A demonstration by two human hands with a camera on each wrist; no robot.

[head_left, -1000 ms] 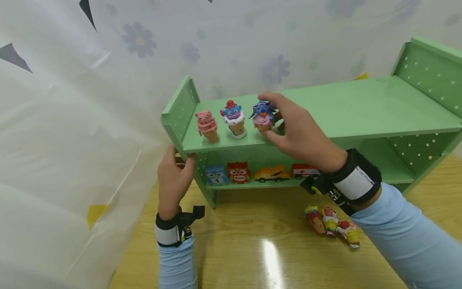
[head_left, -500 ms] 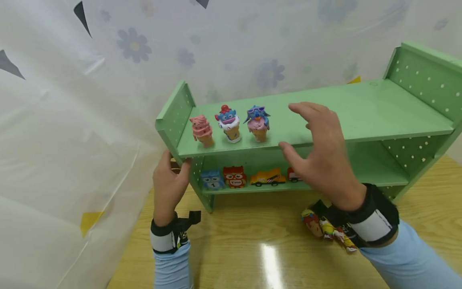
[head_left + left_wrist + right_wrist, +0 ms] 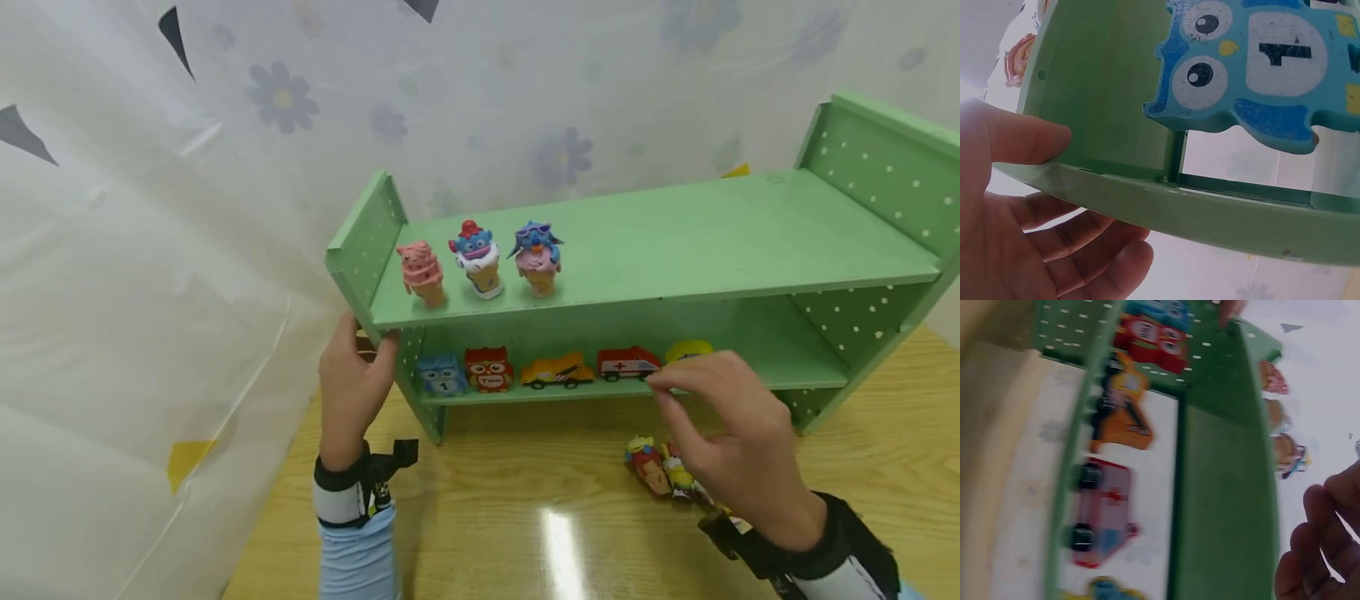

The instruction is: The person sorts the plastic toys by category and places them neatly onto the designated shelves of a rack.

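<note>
My left hand (image 3: 352, 387) grips the left side panel of the green shelf (image 3: 705, 242). In the left wrist view the thumb (image 3: 1032, 139) lies on one side of the panel and the fingers on the other. My right hand (image 3: 738, 433), holding nothing, hovers in front of the lower shelf with thumb and forefinger close together. Three ice-cream-cone figurines stand at the left of the top board: a pink one (image 3: 422, 271), one with a red hat (image 3: 477, 258) and a blue one with sunglasses (image 3: 537, 257). More figurines (image 3: 649, 467) lie on the table, partly hidden by my right hand.
On the lower shelf stand a blue owl block (image 3: 441, 375), a red owl block (image 3: 489, 370), an orange tow truck (image 3: 557, 371), a red ambulance (image 3: 628, 363) and a yellow toy (image 3: 687, 350). A flowered white sheet (image 3: 495, 100) hangs behind the shelf, over the wooden table (image 3: 480, 508).
My right hand has let go of the blue sunglasses figurine, leaving it standing on the top board, and has moved down and right. The left hand keeps its hold on the shelf.
</note>
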